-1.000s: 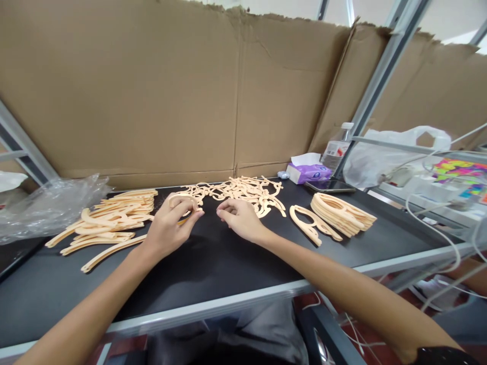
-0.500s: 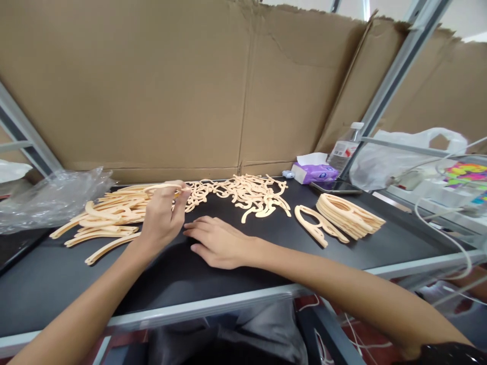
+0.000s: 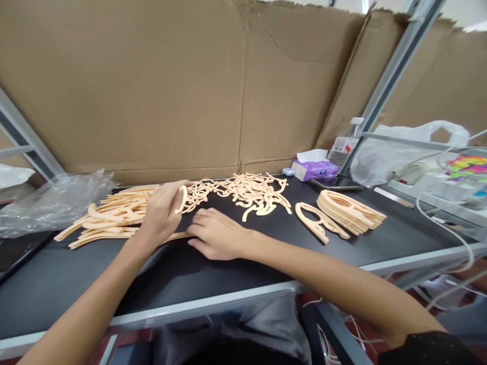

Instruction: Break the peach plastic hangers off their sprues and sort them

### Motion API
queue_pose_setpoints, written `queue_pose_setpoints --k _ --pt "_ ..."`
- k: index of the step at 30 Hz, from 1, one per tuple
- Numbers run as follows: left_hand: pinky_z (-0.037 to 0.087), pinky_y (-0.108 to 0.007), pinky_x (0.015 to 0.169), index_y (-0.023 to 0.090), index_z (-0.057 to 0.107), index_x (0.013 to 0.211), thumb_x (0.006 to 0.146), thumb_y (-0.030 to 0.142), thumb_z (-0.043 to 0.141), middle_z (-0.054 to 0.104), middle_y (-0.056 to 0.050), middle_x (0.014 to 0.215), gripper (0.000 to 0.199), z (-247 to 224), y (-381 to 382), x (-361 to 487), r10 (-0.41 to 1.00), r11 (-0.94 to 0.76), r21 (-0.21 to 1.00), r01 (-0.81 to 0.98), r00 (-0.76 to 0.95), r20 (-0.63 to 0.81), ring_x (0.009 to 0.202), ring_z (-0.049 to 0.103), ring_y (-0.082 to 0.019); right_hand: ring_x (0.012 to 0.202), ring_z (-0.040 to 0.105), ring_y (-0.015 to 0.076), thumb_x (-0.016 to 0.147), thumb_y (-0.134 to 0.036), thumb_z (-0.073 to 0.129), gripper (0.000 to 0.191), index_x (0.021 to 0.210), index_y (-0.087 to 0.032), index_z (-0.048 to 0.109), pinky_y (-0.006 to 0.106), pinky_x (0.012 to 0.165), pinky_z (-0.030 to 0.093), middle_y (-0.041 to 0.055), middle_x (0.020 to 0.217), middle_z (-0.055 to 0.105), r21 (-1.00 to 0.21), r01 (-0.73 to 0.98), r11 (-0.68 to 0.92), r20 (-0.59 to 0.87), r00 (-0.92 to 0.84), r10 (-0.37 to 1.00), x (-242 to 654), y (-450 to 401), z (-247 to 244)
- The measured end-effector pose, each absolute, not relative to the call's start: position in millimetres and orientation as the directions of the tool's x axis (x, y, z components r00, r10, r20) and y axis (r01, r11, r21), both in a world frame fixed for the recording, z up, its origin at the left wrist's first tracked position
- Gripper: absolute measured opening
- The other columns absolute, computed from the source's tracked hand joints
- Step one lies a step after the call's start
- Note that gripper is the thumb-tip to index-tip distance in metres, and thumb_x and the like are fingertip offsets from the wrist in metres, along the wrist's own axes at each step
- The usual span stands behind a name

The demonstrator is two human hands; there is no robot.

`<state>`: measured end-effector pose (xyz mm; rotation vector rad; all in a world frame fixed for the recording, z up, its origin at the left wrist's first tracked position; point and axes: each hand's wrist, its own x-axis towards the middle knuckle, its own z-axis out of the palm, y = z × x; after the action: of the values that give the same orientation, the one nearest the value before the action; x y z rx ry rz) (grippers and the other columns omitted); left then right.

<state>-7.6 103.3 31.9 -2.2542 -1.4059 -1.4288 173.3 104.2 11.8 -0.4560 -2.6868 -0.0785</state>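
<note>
My left hand (image 3: 162,210) is closed around a small curved cream-coloured piece (image 3: 183,196) that looks like a hanger hook; it sticks up by the fingertips. My right hand (image 3: 216,234) lies low over the table, its bent fingers on the end of a long cream hanger arm (image 3: 175,236). That arm runs leftward and passes behind my left wrist. Beside my left hand is a pile of long hanger arms (image 3: 117,208). Behind both hands spreads a heap of small curved hooks (image 3: 254,192).
On the right stand a stack of folding hangers (image 3: 348,210) and a single hanger (image 3: 319,221). Further back are a purple tissue pack (image 3: 315,170), a phone (image 3: 337,182) and a bottle (image 3: 344,146). Clear plastic wrap (image 3: 57,200) lies left; cardboard (image 3: 152,91) closes the back.
The loose hanger arm from the front left is now between my hands, its end at my right fingers. My left hand has turned, and the hook in it now points upright.
</note>
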Motion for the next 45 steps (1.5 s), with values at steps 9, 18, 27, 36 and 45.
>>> queue_pose_setpoints --k 9,18,27,36,45 --pt "0.052 -0.036 0.087 0.021 0.059 0.104 0.093 0.043 0.051 0.07 -0.01 0.114 0.026 24 103 4 0.83 -0.547 0.682 0.485 0.212 0.515 0.093 0.068 -0.022 0.094 0.051 0.0225 0.092 -0.034 0.058 0.024 0.097 -0.015 0.073 0.037 0.085 0.042 0.0113 0.094 0.063 -0.152 0.397 0.905 0.426 -0.8 0.423 199 113 6" --pt "0.051 -0.032 0.076 0.019 0.066 0.08 0.083 0.049 0.064 0.071 -0.007 0.084 0.03 27 101 9 0.892 -0.45 0.788 0.42 0.177 0.415 0.081 0.064 -0.021 0.086 0.059 0.0242 0.1 -0.026 0.04 0.032 0.097 -0.011 0.068 0.037 0.081 0.042 0.0167 0.093 0.067 -0.08 0.639 0.765 0.385 -0.688 0.615 204 119 16" --pt "0.051 -0.028 0.066 0.02 0.075 0.094 0.078 0.051 0.069 0.071 -0.004 0.081 0.036 30 105 8 0.91 -0.393 0.827 0.403 0.042 0.412 0.065 0.063 -0.017 0.078 0.062 0.0192 0.097 -0.019 0.037 0.035 0.123 -0.028 0.059 0.028 0.07 0.041 0.0047 0.09 0.07 -0.417 0.607 0.676 0.47 -0.493 0.732 214 124 26" --pt "0.054 -0.029 0.064 0.015 0.073 0.087 0.067 0.047 0.08 0.073 -0.006 0.08 0.039 30 104 8 0.946 -0.314 0.917 0.247 -0.004 0.325 0.063 0.066 -0.017 0.059 0.059 0.0107 0.087 -0.021 0.054 0.028 0.11 -0.017 0.069 0.022 0.05 0.041 0.0045 0.085 0.069 -0.957 0.067 0.282 0.23 -0.415 0.88 206 133 27" --pt "0.057 -0.03 0.067 0.015 0.068 0.08 0.054 0.043 0.088 0.073 -0.004 0.074 0.044 30 104 8 0.963 -0.262 0.945 0.197 -0.015 0.271 0.064 0.071 -0.02 0.06 0.054 0.0088 0.061 -0.027 0.082 0.04 0.097 -0.015 0.067 0.022 0.055 0.043 -0.0029 0.069 0.062 -0.936 -0.173 0.307 0.344 -0.262 0.902 204 130 31"
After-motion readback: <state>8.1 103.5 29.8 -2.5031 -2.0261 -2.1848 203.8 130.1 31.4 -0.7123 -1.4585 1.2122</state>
